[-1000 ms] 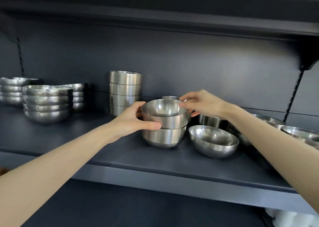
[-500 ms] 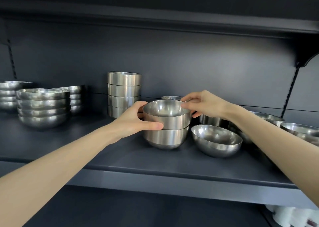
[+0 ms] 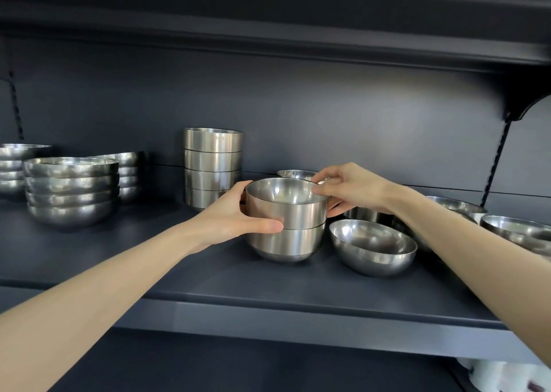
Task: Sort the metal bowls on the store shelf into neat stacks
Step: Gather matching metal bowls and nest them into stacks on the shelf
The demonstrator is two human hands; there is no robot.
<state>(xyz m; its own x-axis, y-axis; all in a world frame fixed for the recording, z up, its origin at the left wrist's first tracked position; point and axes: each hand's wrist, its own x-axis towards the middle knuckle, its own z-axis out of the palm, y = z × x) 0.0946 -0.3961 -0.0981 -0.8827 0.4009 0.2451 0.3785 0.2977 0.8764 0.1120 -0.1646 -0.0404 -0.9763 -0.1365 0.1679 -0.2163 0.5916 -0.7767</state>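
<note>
A straight-sided steel bowl (image 3: 286, 203) is nested in a second one (image 3: 284, 244) on the dark shelf (image 3: 208, 281). My left hand (image 3: 235, 215) grips the top bowl's left wall, thumb across the front. My right hand (image 3: 348, 188) holds its right rim and side with curled fingers. Behind and to the left stands a tall stack of matching bowls (image 3: 212, 165). A rounded bowl (image 3: 372, 250) lies loose and tilted just right of the pair.
Stacks of wide rounded bowls (image 3: 71, 191) fill the left end, with more stacks behind (image 3: 128, 170) and at the far left (image 3: 15, 165). Loose bowls (image 3: 518, 232) crowd the right end. Another bowl (image 3: 296, 174) sits behind the held pair. An upper shelf (image 3: 268, 33) hangs overhead.
The top bowl has settled lower into the one beneath it. Both hands keep the same hold. The view has shifted slightly right.
</note>
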